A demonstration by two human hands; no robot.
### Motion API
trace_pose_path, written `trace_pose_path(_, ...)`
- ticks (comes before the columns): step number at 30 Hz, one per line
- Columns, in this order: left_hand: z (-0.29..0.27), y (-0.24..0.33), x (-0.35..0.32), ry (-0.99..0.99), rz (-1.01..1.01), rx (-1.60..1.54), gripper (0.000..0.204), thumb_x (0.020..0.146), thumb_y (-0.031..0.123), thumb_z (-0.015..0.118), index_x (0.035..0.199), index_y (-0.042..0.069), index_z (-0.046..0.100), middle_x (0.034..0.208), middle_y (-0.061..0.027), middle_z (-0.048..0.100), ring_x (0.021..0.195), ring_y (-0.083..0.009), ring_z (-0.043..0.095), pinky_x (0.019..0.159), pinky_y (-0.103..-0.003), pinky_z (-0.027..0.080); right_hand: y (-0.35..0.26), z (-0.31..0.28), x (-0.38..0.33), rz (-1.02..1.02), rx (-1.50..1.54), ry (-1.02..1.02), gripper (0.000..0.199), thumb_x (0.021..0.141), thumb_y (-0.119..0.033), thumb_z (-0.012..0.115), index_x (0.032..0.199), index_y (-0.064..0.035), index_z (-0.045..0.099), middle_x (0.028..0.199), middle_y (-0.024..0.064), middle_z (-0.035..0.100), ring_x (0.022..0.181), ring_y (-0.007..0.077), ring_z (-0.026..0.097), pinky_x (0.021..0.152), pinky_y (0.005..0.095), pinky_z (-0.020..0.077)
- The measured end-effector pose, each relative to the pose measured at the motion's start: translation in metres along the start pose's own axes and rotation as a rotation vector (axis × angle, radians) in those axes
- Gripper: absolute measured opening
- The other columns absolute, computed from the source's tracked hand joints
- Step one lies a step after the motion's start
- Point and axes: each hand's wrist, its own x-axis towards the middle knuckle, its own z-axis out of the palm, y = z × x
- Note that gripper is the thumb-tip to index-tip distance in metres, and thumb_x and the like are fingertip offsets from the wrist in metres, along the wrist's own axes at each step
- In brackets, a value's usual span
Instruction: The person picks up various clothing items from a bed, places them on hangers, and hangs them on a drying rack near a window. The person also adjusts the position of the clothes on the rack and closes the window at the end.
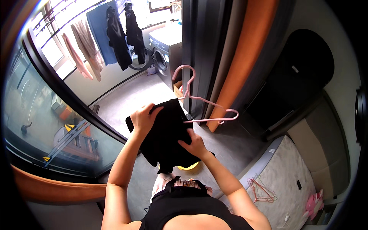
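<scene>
Head view: both hands are up in front of the chest, working a black garment (166, 134) onto a pink hanger (199, 101).

Left hand (145, 117) is closed on the garment's upper left edge, fingers curled over the fabric, thumb side toward the hanger.

Right hand (195, 143) is pressed into the garment's lower right, fingers bent and pinching cloth. It looks like a grip, though the fingertips are partly buried in the fabric.

The hanger sits at the garment's top right. The hook points up, one shoulder arm sticks out to the right clear of the cloth, and the other end runs into the garment. Can't tell whether either hand touches the hanger itself.

The garment hangs bunched between the hands, above a yellow basin (188, 166) on the floor, which is mostly hidden behind the cloth.

Around:
- bed (283, 172) at lower right, with a loose pile of hangers (260, 189) on it and a pink toy (314, 203) near its far edge
- washer (165, 53) at top centre
- clothes on a line (111, 34) at upper left: a blue sheet, dark pieces and pink cloths
- glass door (50, 115) on the left, orange curtain (245, 50) right of centre
</scene>
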Motion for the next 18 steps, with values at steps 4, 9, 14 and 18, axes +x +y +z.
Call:
trace_pose_path(4,-0.017,-0.045,-0.003,0.144,-0.076,-0.016,0.025,0.072,0.032,0.071,0.070,0.009,0.061,0.059,-0.0070,0.057,0.050,-0.0255,0.056,0.045,-0.031,0.041,0.059,-0.018,0.007,-0.254,-0.392,-0.091,0.046,0.062,-0.048,0.073,0.072,-0.0042,0.063,0.061,0.0104,0.054,0.065,0.0275,0.053,0.067,0.0392,0.0399)
trace_pose_path(9,-0.020,-0.104,-0.014,0.053,-0.018,-0.049,0.019,0.068,0.019,0.072,0.070,0.005,0.060,0.060,-0.0100,0.056,0.053,-0.0271,0.055,0.048,-0.032,0.041,0.064,-0.058,0.071,-0.396,-0.627,-0.081,0.024,0.067,-0.034,0.071,0.078,-0.0133,0.064,0.067,-0.0008,0.059,0.078,0.0156,0.059,0.103,0.0512,0.0249)
trace_pose_path(14,-0.013,-0.187,0.003,0.001,0.278,0.039,0.022,0.065,0.021,0.073,0.073,0.007,0.057,0.061,-0.0075,0.051,0.051,-0.0263,0.053,0.047,-0.034,0.042,0.064,-0.055,0.112,-0.527,-0.677,-0.181,0.012,0.072,-0.025,0.068,0.076,-0.0153,0.061,0.073,-0.0028,0.063,0.080,0.0128,0.060,0.096,0.0424,0.0336)
trace_pose_path(18,-0.005,-0.237,0.028,-0.130,0.379,0.115,0.023,0.067,0.025,0.071,0.070,0.010,0.055,0.060,-0.0049,0.049,0.051,-0.0245,0.053,0.047,-0.034,0.043,0.056,-0.057,0.157,-0.505,-0.669,-0.192,0.012,0.068,-0.017,0.069,0.079,-0.0150,0.064,0.075,-0.0038,0.064,0.071,0.0110,0.059,0.075,0.0294,0.0419)
